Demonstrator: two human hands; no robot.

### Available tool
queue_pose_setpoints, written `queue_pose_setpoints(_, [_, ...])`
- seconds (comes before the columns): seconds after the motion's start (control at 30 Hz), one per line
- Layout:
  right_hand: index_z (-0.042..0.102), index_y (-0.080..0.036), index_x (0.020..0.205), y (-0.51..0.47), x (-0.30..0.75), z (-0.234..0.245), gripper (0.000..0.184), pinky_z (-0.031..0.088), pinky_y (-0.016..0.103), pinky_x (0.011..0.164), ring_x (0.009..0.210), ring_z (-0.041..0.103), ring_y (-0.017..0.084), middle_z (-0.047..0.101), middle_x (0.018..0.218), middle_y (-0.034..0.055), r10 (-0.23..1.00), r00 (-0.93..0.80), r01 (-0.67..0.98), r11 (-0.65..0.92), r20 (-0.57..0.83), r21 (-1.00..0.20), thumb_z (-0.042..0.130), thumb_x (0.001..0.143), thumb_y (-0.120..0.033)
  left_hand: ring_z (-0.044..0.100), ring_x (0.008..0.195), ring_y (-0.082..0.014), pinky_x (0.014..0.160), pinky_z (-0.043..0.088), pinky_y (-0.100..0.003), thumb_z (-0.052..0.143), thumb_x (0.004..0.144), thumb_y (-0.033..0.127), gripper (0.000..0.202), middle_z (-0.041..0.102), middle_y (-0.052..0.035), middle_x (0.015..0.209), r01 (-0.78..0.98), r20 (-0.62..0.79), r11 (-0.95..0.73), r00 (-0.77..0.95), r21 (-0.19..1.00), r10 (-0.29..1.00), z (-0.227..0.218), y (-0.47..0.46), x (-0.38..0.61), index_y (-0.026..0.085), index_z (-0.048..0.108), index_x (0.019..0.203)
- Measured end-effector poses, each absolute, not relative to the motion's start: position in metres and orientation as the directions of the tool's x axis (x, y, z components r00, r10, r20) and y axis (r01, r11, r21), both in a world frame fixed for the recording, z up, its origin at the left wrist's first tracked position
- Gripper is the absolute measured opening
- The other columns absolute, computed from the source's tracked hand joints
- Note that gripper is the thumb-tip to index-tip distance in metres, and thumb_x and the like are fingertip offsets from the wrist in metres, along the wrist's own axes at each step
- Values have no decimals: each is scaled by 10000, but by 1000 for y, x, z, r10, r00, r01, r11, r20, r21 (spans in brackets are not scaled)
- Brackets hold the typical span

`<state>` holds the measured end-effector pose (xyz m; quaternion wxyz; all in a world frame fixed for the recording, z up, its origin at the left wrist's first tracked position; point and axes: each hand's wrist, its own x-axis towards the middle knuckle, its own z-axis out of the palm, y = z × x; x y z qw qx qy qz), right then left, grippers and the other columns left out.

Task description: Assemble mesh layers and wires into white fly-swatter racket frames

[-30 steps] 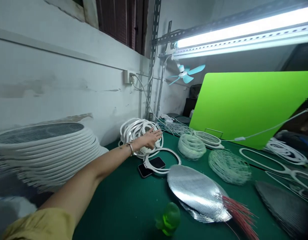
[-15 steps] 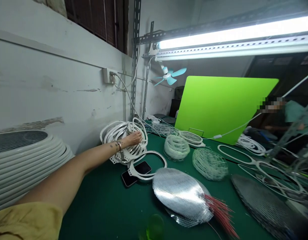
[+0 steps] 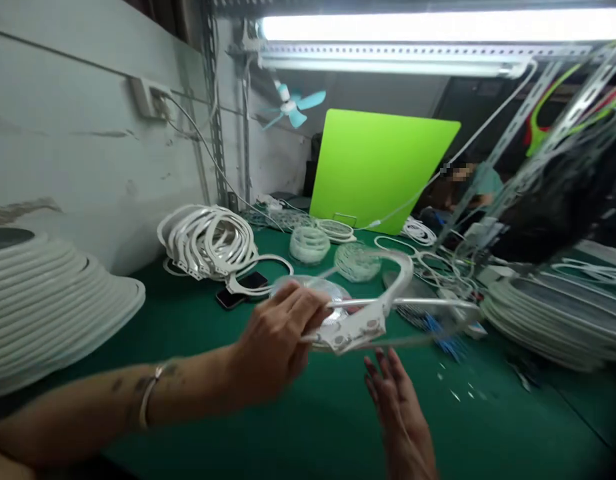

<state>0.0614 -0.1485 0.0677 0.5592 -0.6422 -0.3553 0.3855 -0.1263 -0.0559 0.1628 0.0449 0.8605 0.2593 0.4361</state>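
Apparently left fingers (image 3: 293, 313) around white hoop (image 3: 358, 331)

Green workbench (image 3: 188, 313), heaped white plastic rings (image 3: 205, 241), smartphone (image 3: 231, 299), wire-mesh domes (image 3: 309, 245), stacked round frames (image 3: 53, 313)

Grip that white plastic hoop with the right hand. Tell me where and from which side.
Probably best to take the flat bracket of the white plastic hoop from below, where the open right hand already is. The bracket is the hoop's broadest part, and it sits clear just beside the left hand, which holds the hoop, while the rim is thin.
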Motion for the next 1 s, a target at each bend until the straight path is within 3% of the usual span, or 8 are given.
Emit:
queue_pose_setpoints(0.1, [343,-268,1447,-150,68,69,768,544,308,829,1141,567,245,418,1452,83,801,590,-91,-58,-101,-994,602,802,-593,537,752,-171,695,429,-292,369,1004,324,257,582,-51,846,154,529,-588,302,794,793,126,-117,-97,193,590,994])
queue_pose_setpoints(0.17, [462,-244,1357,-157,83,64,677,538,238,682,890,614,162,508,1342,82,704,708,-74,-4,-55,-997,641,788,-563,546,769,-166,707,443,-282,362,1007,404,317,592,-52,868,-34,322,-327,297,944,899,104,-139,-83,205,603,1062])
queue_pose_setpoints(0.3, [616,-224,1204,-188,142,53,550,368,200,411,518,419,66,618,982,31,658,751,-29,-50,-55,-998,702,744,-514,562,818,-175,562,419,-233,324,989,530,485,622,-117,1087,-214,29,46,332,976,943,72,-151,-82,208,477,1317])
queue_pose_setpoints(0.43, [663,-204,1179,-224,209,47,610,337,224,397,484,430,110,557,628,-9,629,768,89,-293,-122,-952,735,673,-537,564,710,-138,583,447,-234,276,1016,463,465,628,-113,1098,-103,177,-151,318,983,932,58,-144,-111,230,378,1405])
queue_pose_setpoints(0.53, [664,-219,1187,-235,237,37,614,317,250,395,438,408,129,517,505,-20,647,754,256,-449,-114,-856,653,709,-605,595,760,-146,704,475,-260,333,1020,362,409,634,-89,1114,163,436,-670,644,724,628,58,-140,-133,294,383,1420])
queue_pose_setpoints(0.7, [649,-245,1207,-219,249,5,586,451,320,562,676,626,242,679,706,55,723,691,540,-502,16,-676,476,791,-620,611,857,-173,778,445,-289,465,984,282,464,632,-62,1125,187,209,-978,964,-93,165,47,-137,-145,395,363,1422])
queue_pose_setpoints(0.83, [637,-204,1230,-215,251,-13,658,501,427,789,1023,617,342,672,1142,136,764,645,582,-484,9,-653,465,764,-636,593,1042,-239,879,431,-353,580,896,208,623,544,-98,1324,337,63,-933,941,-126,331,21,-137,-161,330,332,1454])
queue_pose_setpoints(1.0, [466,-223,1403,-250,245,-28,827,323,564,1064,1415,219,378,285,1550,105,833,552,705,-435,48,-560,463,748,-727,460,1276,-331,1004,402,-441,684,771,435,853,314,-84,1534,500,-22,-844,862,195,506,34,-140,-183,331,247,1496])
